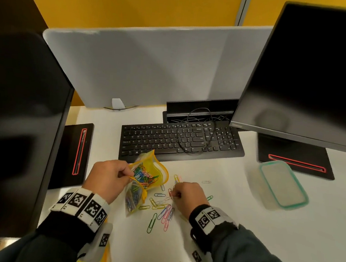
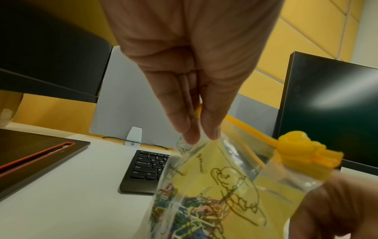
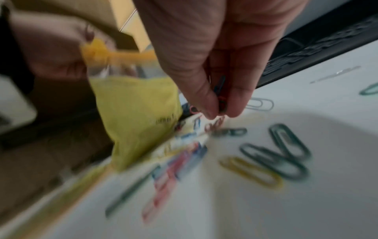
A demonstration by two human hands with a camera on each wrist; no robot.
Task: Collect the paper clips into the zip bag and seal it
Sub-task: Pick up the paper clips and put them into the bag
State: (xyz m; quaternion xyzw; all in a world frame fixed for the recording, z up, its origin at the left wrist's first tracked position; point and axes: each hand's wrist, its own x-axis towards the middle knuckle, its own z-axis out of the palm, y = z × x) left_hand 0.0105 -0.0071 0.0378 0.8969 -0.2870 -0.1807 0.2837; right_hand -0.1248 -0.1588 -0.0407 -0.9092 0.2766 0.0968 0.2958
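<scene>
keyboard (image 1: 179, 140) behind, tub (image 1: 283, 184) rt, monitors (image 1: 312, 76) flanking

Right wrist view is smeared with motion — the paper clips (image 3: 263, 163) on the table run into coloured streaks at lower centre, and how many sit pinched in the right hand (image 3: 212, 53) can't be counted. The zip bag (image 2: 214, 190) is cut off by the bottom edge of the left wrist view. Left hand (image 2: 196, 67) — its wrist runs off the top edge. In the head view both monitors are clipped at the sides.
</scene>
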